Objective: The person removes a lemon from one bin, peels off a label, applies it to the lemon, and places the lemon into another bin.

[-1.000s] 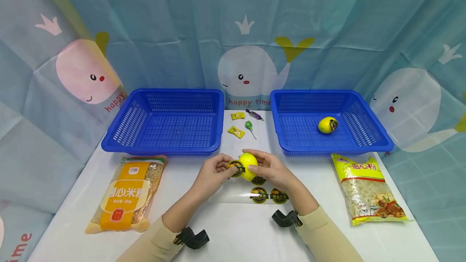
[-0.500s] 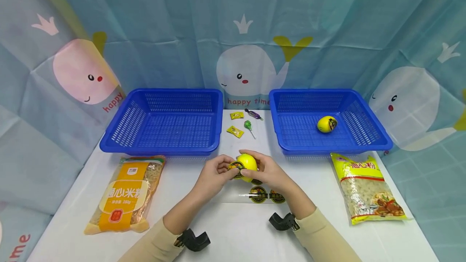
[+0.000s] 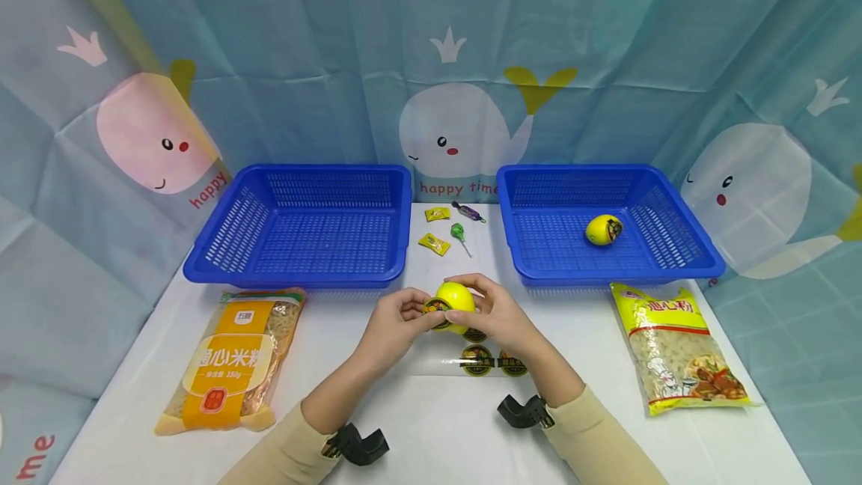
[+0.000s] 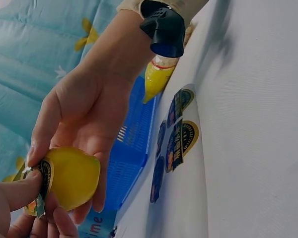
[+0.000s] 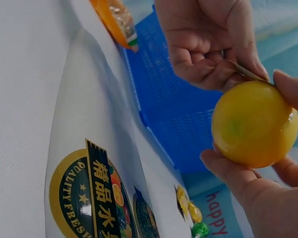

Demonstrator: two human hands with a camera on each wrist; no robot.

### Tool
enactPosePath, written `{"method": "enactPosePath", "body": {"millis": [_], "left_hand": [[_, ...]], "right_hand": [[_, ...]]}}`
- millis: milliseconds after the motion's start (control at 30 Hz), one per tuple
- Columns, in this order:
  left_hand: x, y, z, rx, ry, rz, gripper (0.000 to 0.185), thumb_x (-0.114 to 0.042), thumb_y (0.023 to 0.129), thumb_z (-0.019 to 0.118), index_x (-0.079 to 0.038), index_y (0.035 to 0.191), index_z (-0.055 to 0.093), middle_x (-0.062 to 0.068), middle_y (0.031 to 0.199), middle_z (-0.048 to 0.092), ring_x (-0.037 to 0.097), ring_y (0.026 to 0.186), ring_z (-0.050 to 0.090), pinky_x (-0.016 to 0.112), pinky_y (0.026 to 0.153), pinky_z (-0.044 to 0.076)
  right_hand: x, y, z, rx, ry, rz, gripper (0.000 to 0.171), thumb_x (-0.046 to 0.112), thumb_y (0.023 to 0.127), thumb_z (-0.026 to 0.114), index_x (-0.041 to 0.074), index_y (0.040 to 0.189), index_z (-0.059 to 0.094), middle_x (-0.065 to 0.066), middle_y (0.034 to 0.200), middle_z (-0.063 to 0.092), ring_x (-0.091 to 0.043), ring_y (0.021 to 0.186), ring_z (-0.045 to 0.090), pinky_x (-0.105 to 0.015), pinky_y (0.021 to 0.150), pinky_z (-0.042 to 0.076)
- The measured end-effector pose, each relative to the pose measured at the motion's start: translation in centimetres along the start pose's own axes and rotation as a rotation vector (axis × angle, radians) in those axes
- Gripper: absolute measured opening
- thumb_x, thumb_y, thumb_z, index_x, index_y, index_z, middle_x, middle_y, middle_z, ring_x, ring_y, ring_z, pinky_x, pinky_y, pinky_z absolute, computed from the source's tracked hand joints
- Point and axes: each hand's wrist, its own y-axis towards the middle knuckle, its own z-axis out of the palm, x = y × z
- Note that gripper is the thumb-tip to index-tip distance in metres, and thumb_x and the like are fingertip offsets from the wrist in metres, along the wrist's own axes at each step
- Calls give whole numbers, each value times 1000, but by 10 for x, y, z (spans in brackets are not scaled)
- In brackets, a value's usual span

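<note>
My right hand (image 3: pixel 497 320) grips a yellow lemon (image 3: pixel 456 295) above the table, fingers behind it and thumb on its near side. A round black-and-gold sticker (image 3: pixel 436 308) lies against the lemon's left side. My left hand (image 3: pixel 393 326) pinches the outer part of this sticker between thumb and fingers. In the right wrist view, the sticker's edge (image 5: pixel 246 72) stands off the lemon toward the left hand, and the right thumb (image 5: pixel 290 89) presses where they meet. Below both hands lies a clear sheet of matching stickers (image 3: pixel 477 360).
Two blue baskets (image 3: pixel 296 275) stand at the back; the right basket (image 3: pixel 619 274) holds a stickered lemon (image 3: pixel 603 230). Wrapped candies (image 3: pixel 434 244) and a green lollipop (image 3: pixel 459 231) lie between them. Pasta bags flank the hands, an orange bag (image 3: pixel 222 365) left and a yellow bag (image 3: pixel 680 350) right.
The sticker has come in against the lemon's left side, and the right thumb has shifted left onto its edge. Both hands stay over the sticker sheet.
</note>
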Motion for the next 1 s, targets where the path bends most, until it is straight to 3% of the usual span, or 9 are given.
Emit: {"method": "enactPosePath", "body": {"millis": [267,500,633,733,900,1000], "left_hand": [[1,-1,3,-57,56,39,21,-20,86,82,-6,96,70,5,87,70,16,77,65,22,66,55],[0,-1,2,-77,44,47,25,-24,85,83,-7,86,64,7,114,73,24,106,70,33,87,60],[-1,-3,2,-71,12,48,24,-19,83,84,-6,85,64,8,104,74,21,97,73,27,81,60],[-1,-3,1,-94,42,43,24,-21,83,85,-6,84,65,5,98,74,18,94,73,25,78,60],[0,-3,-1,-149,105,25,26,-28,82,85,-10,83,67,1,88,71,16,89,69,28,74,57],[-2,-2,-2,-144,112,19,26,-30,81,86,-11,83,68,1,87,70,16,88,68,30,73,55]], "right_hand": [[-1,-1,-3,-45,-103,-44,51,17,93,73,9,140,58,-13,139,59,-35,135,50,-27,92,56],[-2,-2,-3,4,-46,-77,46,14,97,68,1,140,56,-21,135,62,-21,119,63,-28,87,59],[-3,-1,-3,21,-46,-65,44,12,99,64,1,141,55,-21,133,63,-22,114,65,-28,89,58],[-4,-1,-3,20,-102,-37,44,16,101,62,5,142,55,-18,136,62,-26,117,63,-30,90,58],[-2,0,-3,-1,-181,31,46,29,101,64,8,142,57,-15,133,64,-26,110,67,-45,87,60],[-2,0,-5,-20,-152,64,45,29,99,66,8,139,60,-14,130,68,-23,105,70,-49,88,59]]}}
